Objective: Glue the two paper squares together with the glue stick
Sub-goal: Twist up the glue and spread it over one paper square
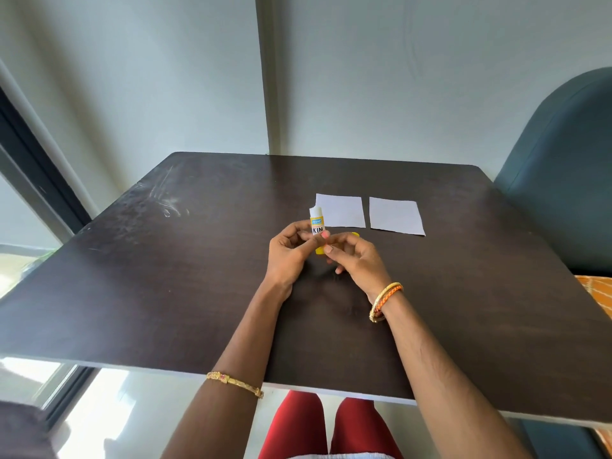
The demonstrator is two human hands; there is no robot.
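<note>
Glue stick upright between fingers

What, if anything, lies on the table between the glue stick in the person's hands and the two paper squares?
Nothing visible. The glue stick, held in both hands, sits just in front of the nearer paper square; the other square lies beside it, with bare table around them.

Left hand: your fingers grip the glue stick, upright, white tip up.
Right hand: you pinch the stick's yellow base; a yellow cap shows behind your fingers.
Papers: two squares, near one just beyond your hands, other to its right, apart.
Table: dark, under both hands.
</note>
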